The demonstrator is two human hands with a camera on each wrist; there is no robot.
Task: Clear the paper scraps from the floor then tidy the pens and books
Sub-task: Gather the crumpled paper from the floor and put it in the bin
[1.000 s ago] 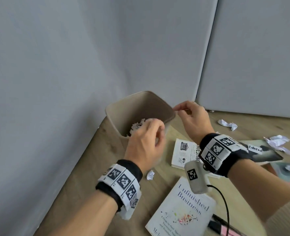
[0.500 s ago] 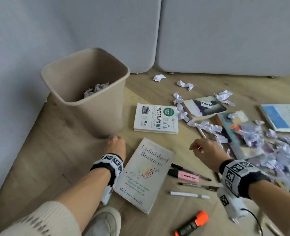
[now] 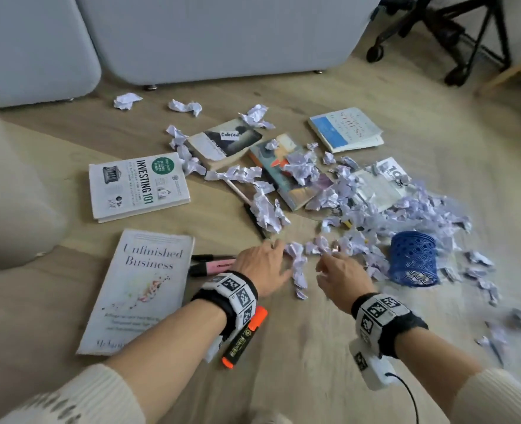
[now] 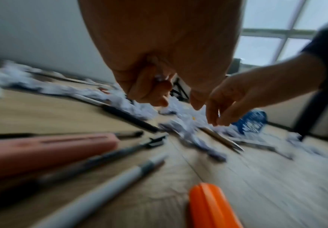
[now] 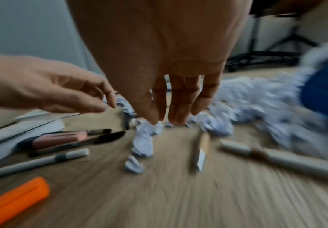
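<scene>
Both hands have left the bin and come across to the scraps; half a second ago the left hand was down by the bin's foot, and the bin is now only a pale blur at the left edge.

Nearest, an orange marker (image 3: 244, 337) lies by the left wrist, with pens and a pink marker (image 3: 214, 266) beside "Unfinished Business" (image 3: 140, 289). None of these looks tidied yet.

Just beyond, the left hand (image 3: 264, 266) reaches low over the floor (image 3: 308, 377), fingers loosely spread toward a scrap (image 3: 297, 264), grip released; its wrist view shows a fleck of white by the curled fingers, too blurred to call held. The right hand (image 3: 343, 278) hangs opposite, fingers straight down over the small scraps, grasping nothing.

Farther out, the scraps (image 3: 375, 209) still lie thick over the books, around a tipped blue pen cup (image 3: 414, 260).

I'd judge the clearing barely begun; pens and books wait.
</scene>
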